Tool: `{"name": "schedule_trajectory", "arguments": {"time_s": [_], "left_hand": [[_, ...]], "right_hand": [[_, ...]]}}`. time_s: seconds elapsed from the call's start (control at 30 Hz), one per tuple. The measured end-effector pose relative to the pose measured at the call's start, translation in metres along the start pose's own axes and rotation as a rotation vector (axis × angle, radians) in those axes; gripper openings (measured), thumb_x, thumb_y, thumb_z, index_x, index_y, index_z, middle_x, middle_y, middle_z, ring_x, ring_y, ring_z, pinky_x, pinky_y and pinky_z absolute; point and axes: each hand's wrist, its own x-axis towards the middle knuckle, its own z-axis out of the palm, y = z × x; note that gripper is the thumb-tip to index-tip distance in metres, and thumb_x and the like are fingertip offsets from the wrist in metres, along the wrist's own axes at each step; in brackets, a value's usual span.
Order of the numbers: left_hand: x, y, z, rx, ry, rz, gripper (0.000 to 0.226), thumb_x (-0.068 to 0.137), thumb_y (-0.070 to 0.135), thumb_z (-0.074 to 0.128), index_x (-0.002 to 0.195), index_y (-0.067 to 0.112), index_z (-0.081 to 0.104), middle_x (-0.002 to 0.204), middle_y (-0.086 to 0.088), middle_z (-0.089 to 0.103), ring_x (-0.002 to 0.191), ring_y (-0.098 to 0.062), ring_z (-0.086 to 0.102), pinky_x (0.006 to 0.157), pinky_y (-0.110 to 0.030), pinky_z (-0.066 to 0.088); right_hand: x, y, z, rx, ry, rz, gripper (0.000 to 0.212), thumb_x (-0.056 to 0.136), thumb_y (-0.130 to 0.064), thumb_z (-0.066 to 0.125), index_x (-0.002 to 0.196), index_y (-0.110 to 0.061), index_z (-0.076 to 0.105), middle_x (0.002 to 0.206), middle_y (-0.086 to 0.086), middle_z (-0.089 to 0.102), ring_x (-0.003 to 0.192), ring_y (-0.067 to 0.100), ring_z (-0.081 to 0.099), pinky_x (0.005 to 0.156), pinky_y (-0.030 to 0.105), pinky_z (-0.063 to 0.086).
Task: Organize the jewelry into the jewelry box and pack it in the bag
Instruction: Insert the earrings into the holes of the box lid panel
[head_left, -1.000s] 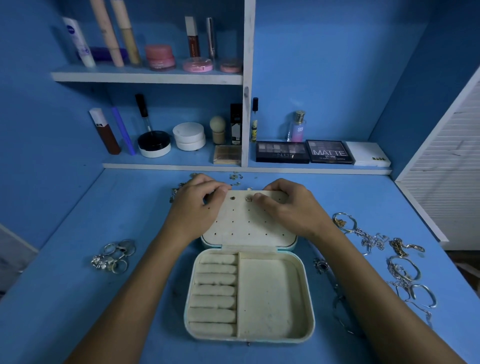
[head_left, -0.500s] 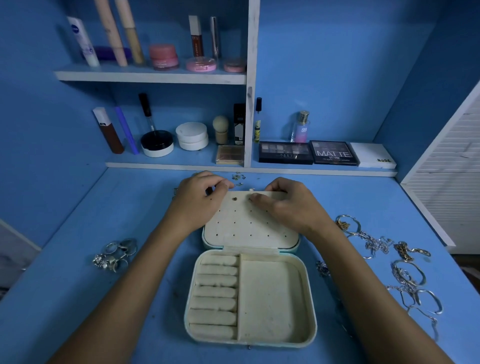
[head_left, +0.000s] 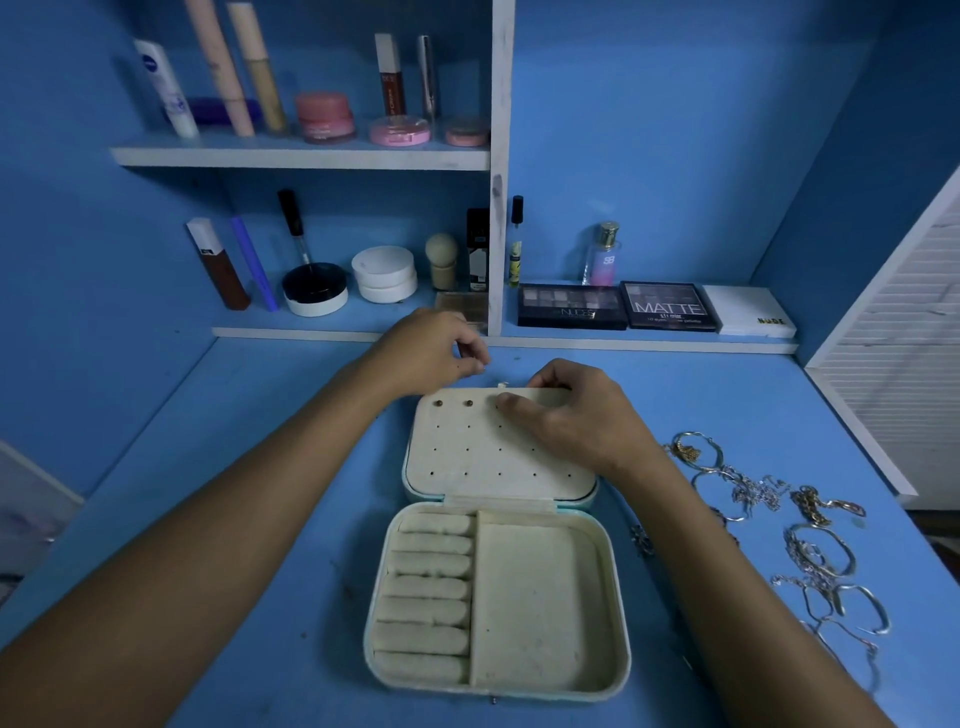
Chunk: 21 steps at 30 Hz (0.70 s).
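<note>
Both hands work at the far edge of an open cream jewelry box (head_left: 498, 597) on a blue desk (head_left: 234, 467). Left hand (head_left: 431, 353), just beyond the box's lid (head_left: 467, 452), has curled fingertips pinched together; what they hold is too small to tell. Right hand (head_left: 571, 410) grips the lid's far edge. Two stud earrings (head_left: 453, 403) sit in the lid's holes. Bracelets and chains (head_left: 779, 519) lie right of the box.

You had a blue table (head_left: 249, 467) before you. The open jewelry box (head_left: 498, 597) lay flat on it, and right of the jewelry box lay scattered bracelets and chains (head_left: 810, 540).
</note>
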Motion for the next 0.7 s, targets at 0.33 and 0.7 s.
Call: {"name": "schedule_trajectory", "arguments": {"time_s": [0.33, 0.7], "left_hand": [[0.012, 0.002, 0.005, 0.053, -0.042, 0.027, 0.005, 0.085, 0.024, 0.075, 0.089, 0.022, 0.078, 0.090, 0.009, 0.066, 0.079, -0.007, 0.059, 0.070, -0.026, 0.047], [0.014, 0.004, 0.005, 0.017, 0.004, 0.016, 0.006, 0.091, 0.019, 0.067, 0.088, 0.017, 0.071, 0.083, 0.009, 0.062, 0.070, 0.000, 0.054, 0.064, -0.020, 0.039]], "right_hand": [[-0.001, 0.000, -0.001, -0.040, -0.006, -0.010, 0.038, 0.076, -0.063, 0.073, 0.085, -0.027, 0.063, 0.084, -0.011, 0.067, 0.082, 0.012, 0.064, 0.076, 0.038, 0.057], [-0.003, 0.000, -0.001, -0.024, -0.004, -0.002, 0.038, 0.075, -0.062, 0.074, 0.085, -0.027, 0.063, 0.085, -0.011, 0.067, 0.082, 0.012, 0.064, 0.077, 0.039, 0.058]]}}
